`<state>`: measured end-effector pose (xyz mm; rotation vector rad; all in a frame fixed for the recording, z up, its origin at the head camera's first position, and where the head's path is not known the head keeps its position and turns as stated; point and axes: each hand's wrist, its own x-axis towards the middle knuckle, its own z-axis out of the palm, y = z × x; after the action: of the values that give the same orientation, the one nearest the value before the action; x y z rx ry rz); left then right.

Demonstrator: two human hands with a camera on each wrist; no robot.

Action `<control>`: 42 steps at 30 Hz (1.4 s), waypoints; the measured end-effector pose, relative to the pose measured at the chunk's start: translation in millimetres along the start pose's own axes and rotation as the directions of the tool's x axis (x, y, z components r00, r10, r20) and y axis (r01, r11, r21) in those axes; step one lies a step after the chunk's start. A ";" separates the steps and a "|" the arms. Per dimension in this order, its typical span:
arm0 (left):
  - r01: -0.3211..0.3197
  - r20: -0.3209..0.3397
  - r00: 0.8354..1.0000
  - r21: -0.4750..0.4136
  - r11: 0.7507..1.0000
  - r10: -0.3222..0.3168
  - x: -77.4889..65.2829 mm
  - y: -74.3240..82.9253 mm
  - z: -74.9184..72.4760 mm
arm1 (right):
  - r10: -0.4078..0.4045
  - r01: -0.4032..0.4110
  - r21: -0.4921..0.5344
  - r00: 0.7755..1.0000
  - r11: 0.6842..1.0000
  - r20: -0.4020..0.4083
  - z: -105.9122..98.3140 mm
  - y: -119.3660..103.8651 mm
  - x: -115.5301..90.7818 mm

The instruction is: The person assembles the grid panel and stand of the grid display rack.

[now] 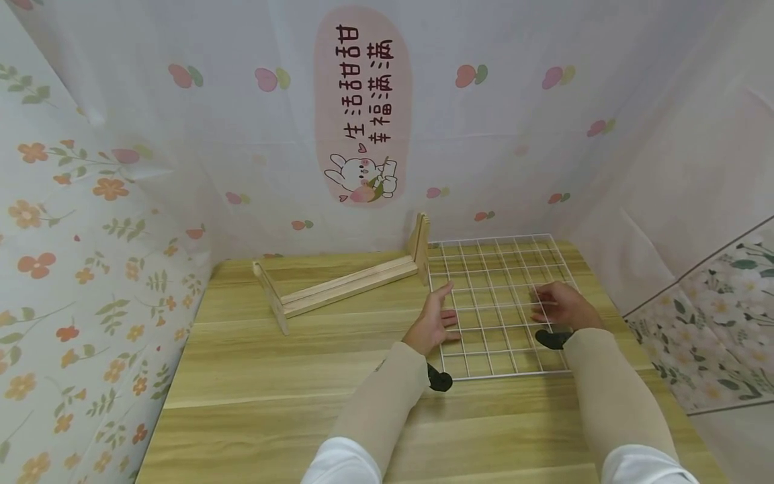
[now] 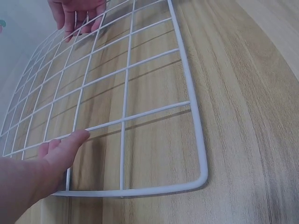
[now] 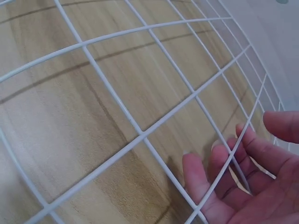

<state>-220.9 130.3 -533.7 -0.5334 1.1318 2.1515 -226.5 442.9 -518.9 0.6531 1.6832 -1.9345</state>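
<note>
Near the counter (image 1: 260, 396)'s right edge, left hand (image 1: 431, 324) and right hand (image 1: 565, 308) flank the wire grid (image 2: 83, 87), fingers apart, likely balancing it.

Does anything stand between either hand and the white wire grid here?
Nothing visible does. The left hand is at the left edge of the white wire grid, thumb over the wires; the right hand is at its right side, fingers beneath them. The wooden stand sits to the left and farther back, not in between.
</note>
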 end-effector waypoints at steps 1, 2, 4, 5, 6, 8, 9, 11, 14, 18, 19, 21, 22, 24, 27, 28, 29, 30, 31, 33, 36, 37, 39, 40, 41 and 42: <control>-0.002 0.004 1.000 0.001 1.000 0.002 -0.3 0.3 0.0 | -0.005 0.005 0.006 1.000 1.000 -0.008 -0.7 -0.1 -0.4; -0.004 0.005 1.000 0.003 1.000 0.004 -0.6 0.6 0.0 | -0.007 0.008 0.013 1.000 1.000 -0.011 -1.5 0.0 -0.8; -0.012 0.006 1.000 0.010 1.000 0.012 -1.2 1.1 -0.2 | -0.011 0.011 0.026 1.000 1.000 -0.008 -3.2 -0.2 -1.9; -0.015 0.007 1.000 0.013 1.000 0.015 -1.4 1.3 -0.3 | -0.011 0.012 0.038 1.000 0.999 -0.009 -3.9 -0.4 -2.6; -0.020 0.009 1.000 0.016 1.000 0.019 -1.6 1.6 -0.4 | -0.012 0.013 0.047 1.000 0.999 -0.006 -4.8 -0.7 -3.2; -0.029 0.017 0.999 0.018 0.999 0.028 -1.9 2.5 -0.4 | -0.018 0.017 0.074 1.000 0.997 0.010 -6.8 -1.6 -4.5; -0.035 0.024 0.999 0.019 0.999 0.035 -2.0 3.0 -0.4 | -0.022 0.021 0.085 1.000 0.996 0.011 -7.7 -2.2 -5.0; -0.041 0.040 0.998 0.017 0.999 0.040 -2.2 4.3 0.2 | -0.030 0.030 0.104 1.000 0.994 0.000 -9.0 -3.8 -5.7; -0.058 0.056 0.997 0.028 0.998 0.056 -3.0 6.6 1.7 | -0.042 0.043 0.120 0.999 0.992 -0.011 -11.2 -6.1 -6.3; -0.112 0.081 0.991 0.084 0.990 0.105 -5.2 9.0 4.7 | -0.059 0.062 0.135 0.998 0.989 -0.023 -12.2 -8.5 -7.6; -0.130 0.091 0.988 0.101 0.986 0.121 -5.7 9.7 5.5 | -0.065 0.067 0.137 0.998 0.988 -0.017 -11.9 -9.1 -8.6; -0.174 0.114 0.981 0.135 0.975 0.159 -6.4 10.8 6.8 | -0.073 0.074 0.154 0.997 0.985 -0.009 -11.2 -10.4 -11.2; -0.192 0.127 0.977 0.150 0.970 0.174 -6.7 11.6 7.4 | -0.078 0.077 0.162 0.997 0.984 -0.003 -11.1 -11.1 -12.4; -0.228 0.147 0.968 0.178 0.957 0.203 -6.5 12.7 8.2 | -0.089 0.087 0.178 0.996 0.980 0.001 -9.6 -13.1 -16.1; -0.268 0.166 0.957 0.197 0.943 0.238 -6.7 14.6 9.3 | -0.116 0.114 0.184 0.993 0.976 0.002 -7.2 -17.0 -20.3; -0.278 0.171 0.954 0.199 0.940 0.246 -7.1 15.4 9.6 | -0.126 0.123 0.184 0.992 0.975 0.006 -6.5 -18.5 -21.2; -0.288 0.174 0.951 0.200 0.936 0.255 -7.4 16.1 9.9 | -0.137 0.133 0.182 0.991 0.974 0.008 -5.5 -19.9 -22.3; -0.297 0.176 0.948 0.199 0.934 0.264 -7.8 17.0 10.1 | -0.148 0.142 0.182 0.989 0.973 0.021 -4.9 -21.2 -23.2; -0.307 0.180 0.945 0.200 0.930 0.273 -8.5 17.9 10.2 | -0.157 0.150 0.183 0.987 0.972 0.027 -4.3 -22.4 -23.8; -0.322 0.184 0.940 0.203 0.925 0.287 -9.6 19.5 10.3 | -0.175 0.164 0.190 0.984 0.968 0.044 -3.4 -24.2 -25.4; -0.338 0.192 0.934 0.201 0.919 0.302 -10.4 21.2 9.9 | -0.200 0.184 0.198 0.977 0.963 0.066 -4.2 -25.6 -26.5; -0.344 0.196 0.931 0.202 0.917 0.307 -10.8 21.6 9.8 | -0.208 0.192 0.198 0.976 0.961 0.066 -4.5 -25.8 -26.5; -0.360 0.204 0.925 0.205 0.910 0.320 -11.5 22.3 9.9 | -0.227 0.210 0.190 0.972 0.959 0.069 -5.2 -26.0 -26.1; -0.368 0.210 0.922 0.211 0.905 0.326 -11.9 22.7 9.8 | -0.239 0.221 0.188 0.968 0.957 0.079 -5.9 -25.9 -25.3; -0.378 0.214 0.918 0.217 0.900 0.334 -12.6 22.9 9.5 | -0.251 0.233 0.185 0.964 0.955 0.085 -6.1 -25.9 -25.0; -0.390 0.218 0.913 0.223 0.893 0.344 -13.1 23.1 9.2 | -0.267 0.247 0.183 0.959 0.952 0.096 -6.1 -26.0 -24.4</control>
<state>-228.3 123.7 -507.4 -0.0051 1.4835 2.2539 -224.2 453.3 -484.4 0.3811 1.6063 -2.2710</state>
